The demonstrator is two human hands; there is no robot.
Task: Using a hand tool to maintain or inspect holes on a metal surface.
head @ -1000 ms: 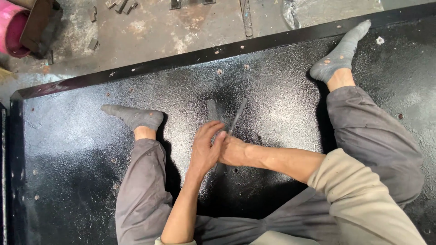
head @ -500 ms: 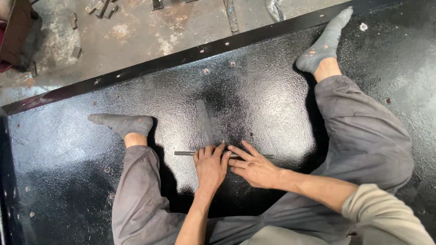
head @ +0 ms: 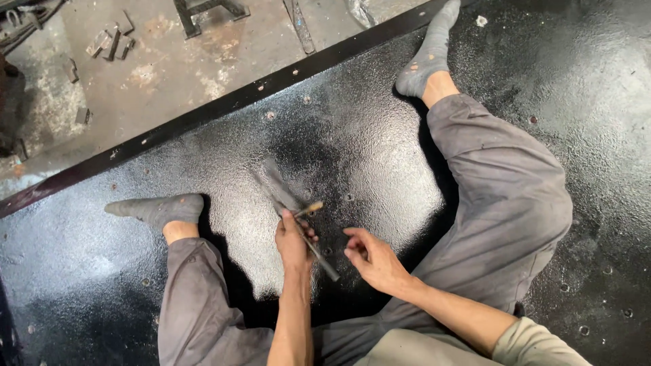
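Sitting on a wide, glossy black-painted metal sheet (head: pixel 380 156), the person is gripping a thin grey metal rod (head: pixel 319 252) in the left hand (head: pixel 293 242), fingers clenched around its middle; the rod is slanting low over the sheet between the knees, a small tan-tipped stick (head: pixel 310 208) beside the thumb. The right hand (head: pixel 375 259) is hovering just beside it, loosely curled and holding nothing. Judging by the sheet, no mark is showing yet, so the work is appearing barely begun.
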